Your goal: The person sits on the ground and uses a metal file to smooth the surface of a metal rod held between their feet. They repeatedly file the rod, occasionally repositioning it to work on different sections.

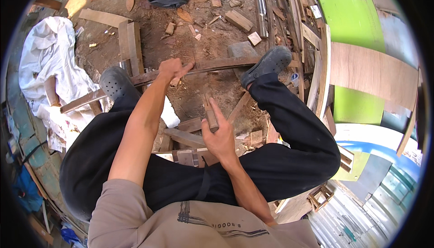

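**Long strip pinned under both feet, small block in your right hand**

At the far left a white cloth (43, 62) lies crumpled on the dirt, well away from your hands. Your left shoe (115, 83) stands on the long wooden strip (217, 65), and your right shoe (266, 65) presses its other end; with a foot at each end the strip looks pinned so it cannot slide or spring up.

Your left hand (172, 69) reaches forward to the strip between the shoes, fingers curled onto its top edge with one finger stretched along it, apparently steadying the middle or feeling the line. Whether it pinches anything small, I cannot tell.

Nearer your body, your right hand (219, 135) is wrapped around a small wooden block (209, 112), thumb up its side, held upright clear of the strip and above the offcuts (185, 135) between your knees.

To the right, a plywood panel (375, 74) leans against a green surface.
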